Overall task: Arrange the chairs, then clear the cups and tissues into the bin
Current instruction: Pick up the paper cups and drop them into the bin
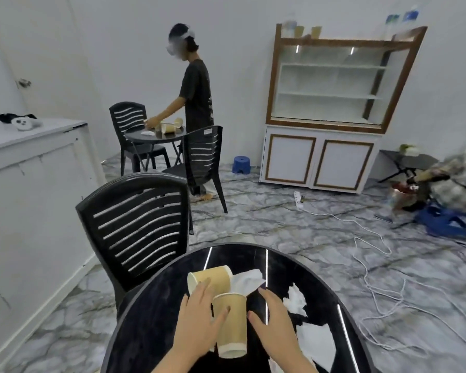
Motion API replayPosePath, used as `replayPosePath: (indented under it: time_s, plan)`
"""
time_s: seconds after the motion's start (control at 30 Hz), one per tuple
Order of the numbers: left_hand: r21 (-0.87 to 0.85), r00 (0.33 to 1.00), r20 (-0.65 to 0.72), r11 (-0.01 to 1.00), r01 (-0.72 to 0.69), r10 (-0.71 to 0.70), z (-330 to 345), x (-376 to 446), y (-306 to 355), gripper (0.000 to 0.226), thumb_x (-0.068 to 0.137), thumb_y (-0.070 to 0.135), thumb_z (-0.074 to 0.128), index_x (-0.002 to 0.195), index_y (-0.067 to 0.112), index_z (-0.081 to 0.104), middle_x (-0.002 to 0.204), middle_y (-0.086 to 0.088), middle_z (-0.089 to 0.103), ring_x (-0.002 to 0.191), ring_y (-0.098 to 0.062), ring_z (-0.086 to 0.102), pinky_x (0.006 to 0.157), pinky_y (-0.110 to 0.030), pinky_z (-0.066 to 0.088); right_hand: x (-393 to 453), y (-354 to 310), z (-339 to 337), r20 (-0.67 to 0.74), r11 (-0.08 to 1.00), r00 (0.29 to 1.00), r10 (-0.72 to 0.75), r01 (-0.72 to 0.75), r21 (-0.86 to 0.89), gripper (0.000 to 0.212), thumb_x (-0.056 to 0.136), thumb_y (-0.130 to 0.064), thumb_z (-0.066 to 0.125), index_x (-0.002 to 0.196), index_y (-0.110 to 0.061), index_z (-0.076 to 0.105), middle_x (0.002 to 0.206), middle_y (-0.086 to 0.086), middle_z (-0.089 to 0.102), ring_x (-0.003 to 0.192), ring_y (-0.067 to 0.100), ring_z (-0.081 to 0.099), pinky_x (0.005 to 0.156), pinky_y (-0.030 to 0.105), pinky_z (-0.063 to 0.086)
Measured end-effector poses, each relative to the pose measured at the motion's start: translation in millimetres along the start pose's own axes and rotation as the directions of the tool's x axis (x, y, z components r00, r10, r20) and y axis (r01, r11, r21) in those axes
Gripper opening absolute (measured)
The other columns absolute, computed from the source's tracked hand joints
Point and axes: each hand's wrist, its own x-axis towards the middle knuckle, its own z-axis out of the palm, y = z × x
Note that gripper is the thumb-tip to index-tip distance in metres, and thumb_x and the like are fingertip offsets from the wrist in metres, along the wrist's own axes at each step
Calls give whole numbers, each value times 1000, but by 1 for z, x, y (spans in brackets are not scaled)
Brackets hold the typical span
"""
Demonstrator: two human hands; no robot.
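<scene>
reaching over the glossy black round surface [156,313], both hands work at a pair of tan paper cups. the left hand [197,319] wraps the nearer cup [233,327], thumb on its side and fingers behind it; this cup is tilted with its open mouth away from the camera and its white base toward it. the right hand [273,321] is spread flat with loose fingers just to the right of that cup, grasping nothing. the second cup [213,278] lies on its side beyond the left fingertips, its mouth to the left. a white tissue [246,281] is crumpled just right of the lying cup, another tissue [296,300] sits by the right hand, and a flatter one [318,343] lies near the right edge of the surface. a black slatted chair [140,227] stands against the far left rim of the surface. farther back, another person [197,103] bends over a second small table [154,135] with cups, flanked by two more black chairs. white cables [371,265] trail across the marbled floor.
</scene>
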Motion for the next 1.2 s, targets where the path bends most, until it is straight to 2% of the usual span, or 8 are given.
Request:
replayPosePath:
  time_s: [0.17,0.33,0.43,0.53,0.73,0.83,1.07,1.2]
  plan:
    - [44,996,-30,996,-80,81,-3,33,-30,78,73,69,17,138,29,37,154,5,21,144,-19,15,115,-48,10,12,-7,29,24,999,999,43,-43,4,70,83,-35,59,142,-30,23,152,-5,23,139,11,23,113,31,27]
    - [38,998,18,997,-69,68,1,58,-57,78,72,70,16,139,35,34,155,9,19,145,-15,10,116,-48,8,23,-18,59,14,994,996,91,-90,-57,91,80,-37,61,145,-32,-2,157,-3,6,142,11,16,105,26,31]
    - [47,995,90,997,-55,51,3,66,-66,82,67,70,13,139,36,32,156,9,14,145,-14,6,116,-46,8,25,-25,73,-17,985,991,130,-131,-111,96,77,-44,62,144,-36,-7,157,-3,-1,141,11,17,101,24,34]
    - [17,990,128,998,-57,54,6,72,-70,83,63,70,18,138,38,33,156,6,14,144,-17,12,115,-43,16,26,-27,80,-45,973,988,145,-151,-174,98,75,-49,61,144,-37,-7,157,-3,-5,141,11,17,97,21,37]
    - [-250,987,138,967,-45,82,14,79,-77,77,60,67,44,130,36,43,146,6,26,122,-10,30,100,-27,32,28,-22,84,-49,980,980,191,-193,-52,100,73,-41,67,142,-40,-5,156,-5,2,140,10,19,95,20,36]
    - [-282,989,112,958,-59,94,20,83,-79,71,60,63,50,125,35,48,135,7,36,119,-15,35,93,-27,35,29,-20,86,-61,978,978,199,-202,-51,96,73,-40,65,143,-39,-2,156,-8,4,137,7,23,81,17,35]
    - [-272,992,90,960,-60,87,24,82,-78,67,62,61,51,124,36,47,129,10,37,115,-13,33,86,-26,35,29,-21,85,-63,976,974,217,-217,8,91,75,-35,65,144,-34,5,155,-6,10,138,8,23,90,17,34]
    - [-297,993,83,953,-61,89,18,82,-78,56,74,42,69,125,35,48,130,11,37,117,-11,36,90,-27,39,27,-21,80,-59,978,976,208,-205,50,92,75,-32,67,144,-34,6,153,-7,14,137,7,22,85,16,32]
